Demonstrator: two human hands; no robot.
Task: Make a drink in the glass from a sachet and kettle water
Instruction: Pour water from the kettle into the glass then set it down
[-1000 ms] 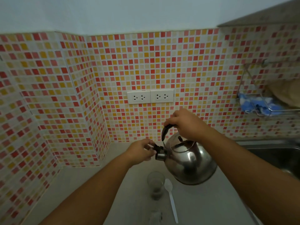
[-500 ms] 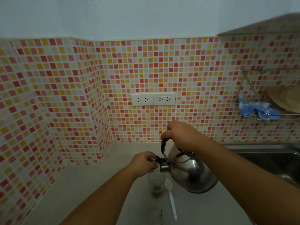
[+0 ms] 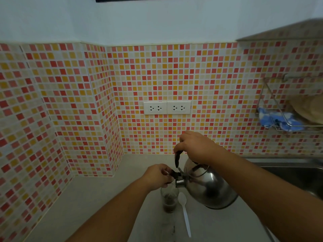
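**Kettle tipped over the glass**

The right hand (image 3: 195,145) is wrapped tight around the black handle of the steel kettle (image 3: 208,187), holding it clear of the desk (image 3: 87,206) and tilted so its spout points down and to the left. The left hand (image 3: 158,175) has its fingers pinched on the small black cap at the spout's tip, right over the glass (image 3: 169,199). The glass stands upright on the desk towards the near edge, about midway along it, with a dark brownish layer in its bottom part; whether water is running into it I cannot tell. A white plastic spoon (image 3: 185,213) lies flat on the desk just right of the glass, bowl away from the near edge and partly under the kettle's belly. On the tiled wall behind are two white sockets (image 3: 167,107), and off to the right a wire rack (image 3: 286,109) holds a blue cloth above a sink (image 3: 297,173) set into the desk's right end.
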